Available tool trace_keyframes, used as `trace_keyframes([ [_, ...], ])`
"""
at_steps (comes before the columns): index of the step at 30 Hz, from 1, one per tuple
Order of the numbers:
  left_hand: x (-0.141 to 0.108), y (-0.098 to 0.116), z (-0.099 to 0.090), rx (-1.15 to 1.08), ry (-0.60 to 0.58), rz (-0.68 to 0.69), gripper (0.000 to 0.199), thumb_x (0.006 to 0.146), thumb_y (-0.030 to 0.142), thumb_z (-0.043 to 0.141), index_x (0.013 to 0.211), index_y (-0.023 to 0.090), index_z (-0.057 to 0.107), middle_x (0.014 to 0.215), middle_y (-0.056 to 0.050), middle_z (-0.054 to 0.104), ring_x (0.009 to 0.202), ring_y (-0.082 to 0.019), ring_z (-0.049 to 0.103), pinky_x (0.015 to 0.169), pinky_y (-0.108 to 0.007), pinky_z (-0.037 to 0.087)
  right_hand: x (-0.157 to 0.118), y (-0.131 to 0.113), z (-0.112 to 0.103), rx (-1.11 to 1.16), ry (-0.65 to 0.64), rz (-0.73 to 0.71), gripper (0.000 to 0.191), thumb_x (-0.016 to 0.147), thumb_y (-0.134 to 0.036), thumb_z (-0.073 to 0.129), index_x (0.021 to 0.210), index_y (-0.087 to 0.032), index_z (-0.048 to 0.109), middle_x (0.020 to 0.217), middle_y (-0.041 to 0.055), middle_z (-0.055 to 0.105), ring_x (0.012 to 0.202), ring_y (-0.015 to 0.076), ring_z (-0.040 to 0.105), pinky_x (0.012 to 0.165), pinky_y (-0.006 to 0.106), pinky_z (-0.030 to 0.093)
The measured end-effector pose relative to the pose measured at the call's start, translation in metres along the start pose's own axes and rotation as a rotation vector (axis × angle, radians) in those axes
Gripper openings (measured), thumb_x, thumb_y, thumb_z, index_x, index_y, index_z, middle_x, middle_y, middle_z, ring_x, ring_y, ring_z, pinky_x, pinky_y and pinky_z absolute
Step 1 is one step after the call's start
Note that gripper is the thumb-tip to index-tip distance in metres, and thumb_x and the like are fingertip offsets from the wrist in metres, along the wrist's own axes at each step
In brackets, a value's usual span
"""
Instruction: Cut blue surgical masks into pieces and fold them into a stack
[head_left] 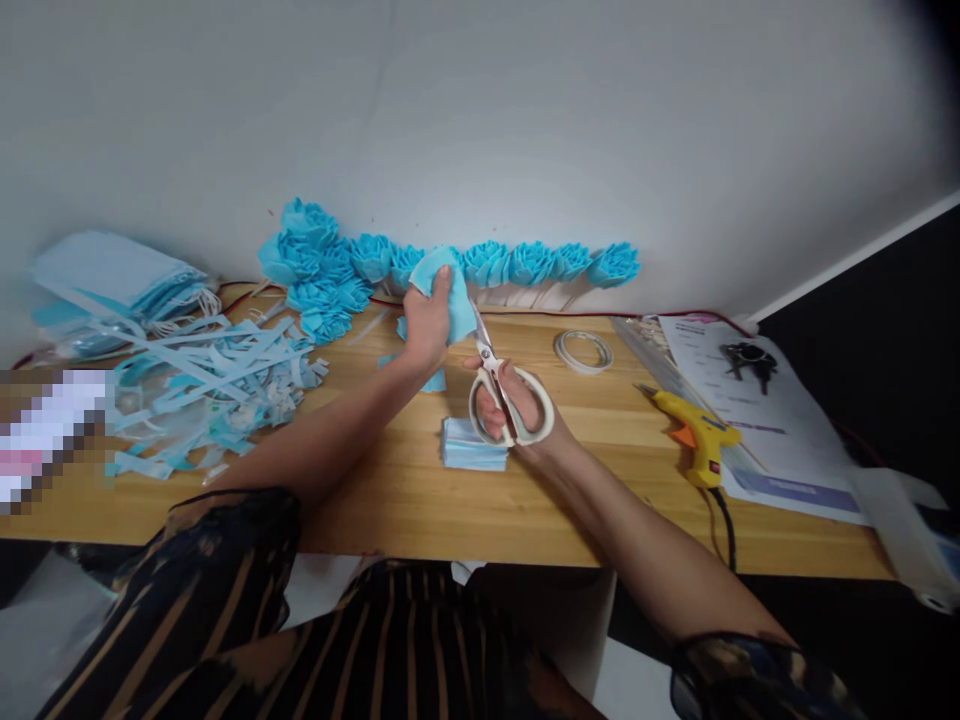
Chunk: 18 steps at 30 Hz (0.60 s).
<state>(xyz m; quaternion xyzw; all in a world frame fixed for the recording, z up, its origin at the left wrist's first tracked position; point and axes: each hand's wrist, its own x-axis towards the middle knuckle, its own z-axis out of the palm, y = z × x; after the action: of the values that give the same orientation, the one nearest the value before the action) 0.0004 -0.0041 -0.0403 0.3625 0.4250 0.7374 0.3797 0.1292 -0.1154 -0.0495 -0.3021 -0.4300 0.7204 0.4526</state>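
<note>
A light blue piece of material (459,305) is pinched in my left hand (430,318), thumb on top, above the middle of the table. My right hand (517,400) has its fingers through the white handles of the scissors (487,352), whose blades point up along the right edge of the blue piece. Just below the handles lies a stack of folded blue and white pieces (474,447). Smaller blue pieces (433,380) rest on the table, partly hidden behind my left wrist.
Blue flowers (531,263) line the wall, bunched at the left (319,265). Left are cut strips (217,380) and a mask stack (124,275). Right are a tape roll (583,351), a yellow glue gun (697,432), papers (780,440) and keys (748,362) on the wooden table (450,520).
</note>
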Motion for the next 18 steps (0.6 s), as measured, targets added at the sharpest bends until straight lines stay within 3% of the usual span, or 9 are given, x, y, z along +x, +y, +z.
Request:
trace_keyframes([
  [6, 0.002, 0.002, 0.0, -0.022, -0.012, -0.06, 0.024, 0.091, 0.039, 0.067, 0.099, 0.017, 0.067, 0.107, -0.006, 0.076, 0.11, -0.022, 0.07, 0.104, -0.039, 0.052, 0.0, -0.003, 0.0, 0.014, -0.039, 0.039, 0.065, 0.077, -0.072, 0.069, 0.113, -0.018, 0.062, 0.053, -0.009, 0.048, 0.038, 0.0066, 0.039, 0.035, 0.02, 0.031],
  [11, 0.002, 0.001, -0.001, -0.075, -0.039, 0.004, 0.018, 0.091, 0.035, 0.068, 0.098, 0.018, 0.068, 0.105, -0.005, 0.076, 0.108, -0.021, 0.07, 0.101, -0.037, 0.054, -0.005, -0.01, 0.005, 0.032, -0.092, 0.062, 0.062, 0.082, -0.074, 0.063, 0.113, -0.019, 0.063, 0.061, -0.0048, 0.052, 0.05, 0.0103, 0.047, 0.047, 0.023, 0.042],
  [18, -0.003, 0.003, -0.001, -0.033, -0.053, 0.039, 0.025, 0.091, 0.042, 0.069, 0.095, 0.017, 0.067, 0.101, -0.004, 0.076, 0.11, -0.021, 0.069, 0.1, -0.037, 0.053, -0.005, -0.012, 0.005, 0.018, -0.134, 0.079, 0.064, 0.08, -0.076, 0.063, 0.112, -0.02, 0.065, 0.064, -0.0032, 0.055, 0.055, 0.012, 0.051, 0.049, 0.024, 0.046],
])
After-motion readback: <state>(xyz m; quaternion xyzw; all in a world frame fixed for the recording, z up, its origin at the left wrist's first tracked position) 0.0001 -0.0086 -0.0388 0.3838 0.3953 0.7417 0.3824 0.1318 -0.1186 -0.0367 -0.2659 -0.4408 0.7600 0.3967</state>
